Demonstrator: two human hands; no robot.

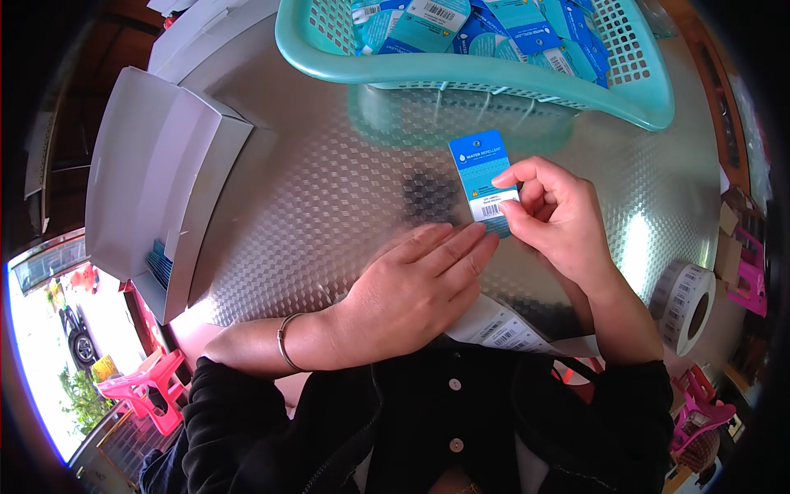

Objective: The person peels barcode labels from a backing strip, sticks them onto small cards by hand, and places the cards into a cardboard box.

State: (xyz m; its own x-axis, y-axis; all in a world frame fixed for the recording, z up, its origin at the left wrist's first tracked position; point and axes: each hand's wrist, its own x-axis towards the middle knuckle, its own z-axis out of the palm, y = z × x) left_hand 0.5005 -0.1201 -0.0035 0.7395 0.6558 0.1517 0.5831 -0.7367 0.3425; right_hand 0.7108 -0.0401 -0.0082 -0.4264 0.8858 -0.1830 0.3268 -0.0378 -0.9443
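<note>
A blue and teal "Water Repellent" card [476,169] stands out above the metal tabletop, with a hang hole at its top. On its lower part is a white barcode label [491,207]. My right hand [564,218] pinches the card's right edge beside the label with thumb and index finger. My left hand [415,288], wearing a bracelet, is stretched out with its fingertips at the card's bottom corner. Whether those fingertips grip the card is hard to see. Below my hands lies a strip of printed barcode labels [504,331], partly hidden by the left hand.
A teal plastic basket [485,72] full of similar cards stands at the far side. To the left is an open white box [156,156] with several cards [159,263] inside. A label roll [687,309] sits at the right edge, near pink stools [699,416].
</note>
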